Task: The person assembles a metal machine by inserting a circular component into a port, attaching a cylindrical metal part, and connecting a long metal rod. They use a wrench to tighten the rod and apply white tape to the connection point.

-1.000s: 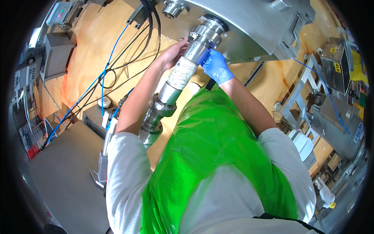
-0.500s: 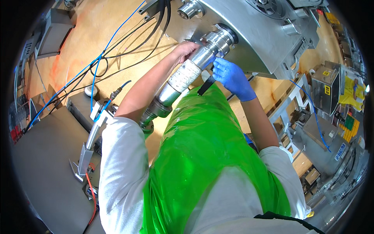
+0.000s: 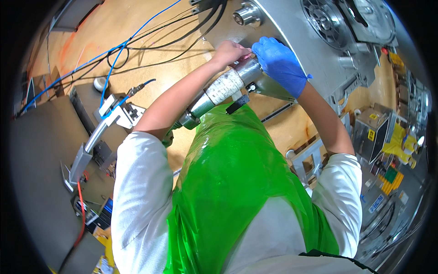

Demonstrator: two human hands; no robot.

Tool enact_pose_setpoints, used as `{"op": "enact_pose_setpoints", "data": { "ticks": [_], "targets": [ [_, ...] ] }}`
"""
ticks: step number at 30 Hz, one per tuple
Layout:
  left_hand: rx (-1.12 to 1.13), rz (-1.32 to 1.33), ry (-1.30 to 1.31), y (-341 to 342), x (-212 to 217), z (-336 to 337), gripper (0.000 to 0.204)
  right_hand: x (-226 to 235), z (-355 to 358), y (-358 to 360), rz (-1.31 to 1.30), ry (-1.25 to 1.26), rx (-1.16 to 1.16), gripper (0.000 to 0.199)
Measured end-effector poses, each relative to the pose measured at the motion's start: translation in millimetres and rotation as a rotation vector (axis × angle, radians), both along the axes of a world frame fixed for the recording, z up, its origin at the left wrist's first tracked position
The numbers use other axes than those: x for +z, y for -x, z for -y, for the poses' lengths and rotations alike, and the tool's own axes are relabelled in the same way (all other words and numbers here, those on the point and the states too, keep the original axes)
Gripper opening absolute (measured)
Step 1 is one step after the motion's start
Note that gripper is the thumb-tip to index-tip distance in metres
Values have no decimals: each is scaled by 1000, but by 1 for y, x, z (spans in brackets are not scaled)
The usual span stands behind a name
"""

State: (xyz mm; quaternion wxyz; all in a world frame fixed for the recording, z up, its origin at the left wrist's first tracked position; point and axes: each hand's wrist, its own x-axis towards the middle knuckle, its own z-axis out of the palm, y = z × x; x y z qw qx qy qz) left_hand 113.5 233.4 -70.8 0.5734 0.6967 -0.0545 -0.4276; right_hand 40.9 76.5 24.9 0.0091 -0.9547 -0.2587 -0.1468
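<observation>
A steel pipe (image 3: 202, 104) with a white wrapped middle section (image 3: 226, 86) slants up from lower left to the metal machine housing (image 3: 278, 27). At its upper end my bare left hand (image 3: 232, 52) has its fingers bent and closed on the pipe joint. Opposite it, my right hand (image 3: 280, 63) in a blue glove closes over the same joint from above, its fingertips close to the left ones. Both hands largely cover the joint, so its fittings are hidden. A small valve with a black lever handle (image 3: 237, 104) sticks out below the pipe.
My green apron (image 3: 228, 169) lies beneath the pipe. Black and blue cables (image 3: 150, 48) cross the floor at left, near a jointed metal arm (image 3: 96, 137) and a grey panel (image 3: 41, 173). A short round port (image 3: 247, 15) juts from the housing. Metal equipment (image 3: 372, 132) stands at right.
My right hand has moved up from beside the pipe, near the valve, onto the joint. My left hand has shifted toward it. The view has also shifted a little.
</observation>
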Motion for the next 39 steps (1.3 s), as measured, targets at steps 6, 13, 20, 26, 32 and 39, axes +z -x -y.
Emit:
{"op": "enact_pose_setpoints", "data": {
  "ticks": [6, 13, 20, 26, 32, 39],
  "targets": [
    [-35, 180, -212, -1, 3, 8, 27, 6, 3, -8, -231, 17, 85, 13],
    [473, 952, -191, 83, 67, -14, 37, 53, -15, -46, -606, -416, 11, 23],
    [373, -51, 332, 217, 31, -50, 31, 24, -132, -25, -970, -229, 602, 70],
    [1333, -149, 900, 218, -56, -37, 33, -16, -180, 8, -1088, -76, 566, 111],
    [1628, -18, 1040, 189, -54, -7, 38, -32, -185, 13, -969, -146, 664, 104],
    [1662, 19, 883, 185, -21, -25, 40, -42, -187, 14, -965, -216, 671, 98]
  ]
}}
